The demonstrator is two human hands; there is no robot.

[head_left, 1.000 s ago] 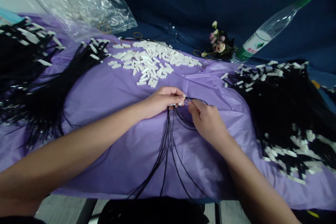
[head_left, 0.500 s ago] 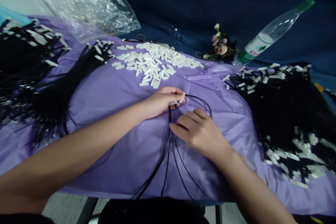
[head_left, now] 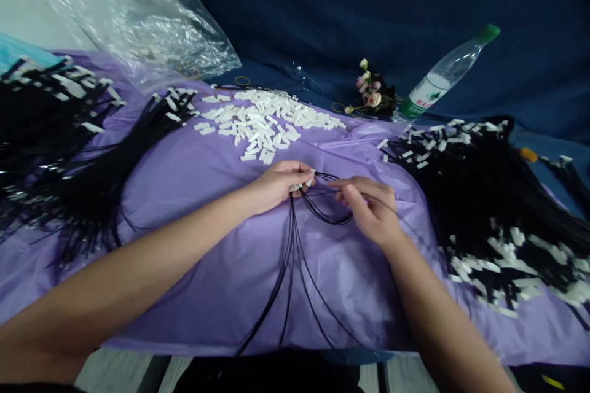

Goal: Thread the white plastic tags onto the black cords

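My left hand (head_left: 276,183) pinches a small bunch of black cords (head_left: 290,258) by their white end tags (head_left: 302,183) at the middle of the purple sheet (head_left: 193,196). The cords trail down toward me and off the front edge. My right hand (head_left: 373,212) lies just right of the left one, fingers curled, thumb and forefinger pinching one looped cord end (head_left: 329,218). A heap of loose white tags (head_left: 265,120) lies a little beyond both hands.
Large piles of tagged black cords lie at the left (head_left: 55,153) and right (head_left: 498,196). A crumpled clear plastic bag (head_left: 138,31) sits at the back left. A small bunch of artificial flowers (head_left: 369,92) and a leaning plastic bottle (head_left: 442,73) stand behind, against dark blue cloth.
My right hand went from flat on the cords to pinching a looped end beside my left hand. The left hand kept its hold. The view shifted slightly.
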